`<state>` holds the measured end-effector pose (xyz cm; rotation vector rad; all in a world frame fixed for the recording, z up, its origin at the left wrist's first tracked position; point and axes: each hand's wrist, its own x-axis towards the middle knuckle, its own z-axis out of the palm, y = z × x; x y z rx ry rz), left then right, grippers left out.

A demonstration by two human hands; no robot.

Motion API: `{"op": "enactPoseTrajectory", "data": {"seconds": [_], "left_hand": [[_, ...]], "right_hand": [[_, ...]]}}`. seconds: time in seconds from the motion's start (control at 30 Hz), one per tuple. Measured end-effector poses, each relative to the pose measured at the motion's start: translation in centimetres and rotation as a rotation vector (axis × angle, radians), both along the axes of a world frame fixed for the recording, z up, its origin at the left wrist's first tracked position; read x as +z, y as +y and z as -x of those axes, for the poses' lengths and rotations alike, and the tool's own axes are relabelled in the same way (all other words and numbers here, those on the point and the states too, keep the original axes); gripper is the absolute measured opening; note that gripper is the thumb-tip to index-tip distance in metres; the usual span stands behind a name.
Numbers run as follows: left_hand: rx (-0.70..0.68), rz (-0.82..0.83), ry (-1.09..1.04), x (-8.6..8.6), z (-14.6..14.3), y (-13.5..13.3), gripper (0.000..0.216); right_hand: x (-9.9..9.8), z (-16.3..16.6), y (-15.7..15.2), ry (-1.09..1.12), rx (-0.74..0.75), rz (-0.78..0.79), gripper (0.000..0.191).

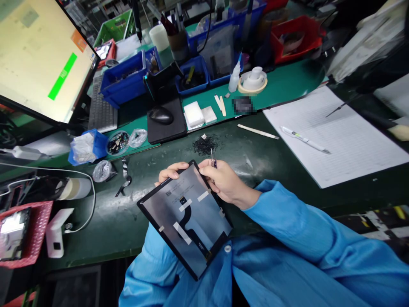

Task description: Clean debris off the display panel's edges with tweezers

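Note:
A tablet display panel (203, 219) is held up and tilted near my chest, its back towards me, with a black flex cable (187, 216) and several pale tape strips on it. My left hand (171, 171) grips the panel from behind, its fingertips over the upper left edge; the rest of that hand is hidden. My right hand (225, 179) is closed around tweezers (213, 157), which point up and away from me, and its thumb and fingers are at the panel's upper right edge. Just beyond the panel lies a pile of thin black scraps (205, 146) on the dark bench.
Lined paper with a pen (305, 140) lies on the right. A thin pale stick (258, 131) is ahead. A mouse (161, 114), white blocks (193, 113), a dropper bottle (234, 77) and blue bins (123, 81) stand behind. A monitor (41, 55) and a cable are left.

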<state>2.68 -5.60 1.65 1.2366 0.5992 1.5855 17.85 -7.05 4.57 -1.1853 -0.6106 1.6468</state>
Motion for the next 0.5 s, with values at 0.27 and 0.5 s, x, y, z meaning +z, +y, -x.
{"op": "enactPoseTrajectory", "data": {"seconds": [0.27, 0.5], "left_hand": [[0.031, 0.015, 0.008, 0.45, -0.40, -0.15, 0.051], [0.039, 0.007, 0.021, 0.18, -0.58, 0.02, 0.052]], "right_hand": [[-0.31, 0.05, 0.04, -0.024, -0.022, -0.029, 0.008], [-0.34, 0.06, 0.11, -0.039, -0.044, -0.015, 0.008]]}}
